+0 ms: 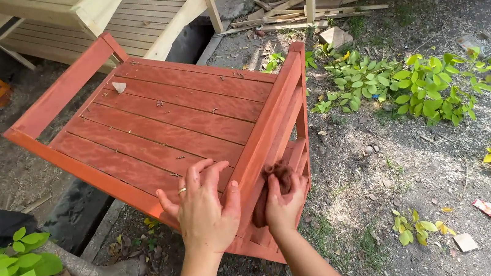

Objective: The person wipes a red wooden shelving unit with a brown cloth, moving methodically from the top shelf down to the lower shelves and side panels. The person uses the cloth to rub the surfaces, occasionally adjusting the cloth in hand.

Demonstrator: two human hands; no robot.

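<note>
Fingers of the left hand (204,207) lie spread flat on the near corner of one red-stained slatted wooden seat (175,118), a ring on one finger. Beside it, the right hand (282,200) closes on one stained brown rag (272,184) pressed against the side rail. Farther off stand two unpainted wooden benches (120,13), beside scrap offcuts (305,11).

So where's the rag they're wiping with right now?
The dark rag is bunched under the right hand, pressed against the side rail of the red wooden bench, low in the head view, just right of the left hand.
</note>
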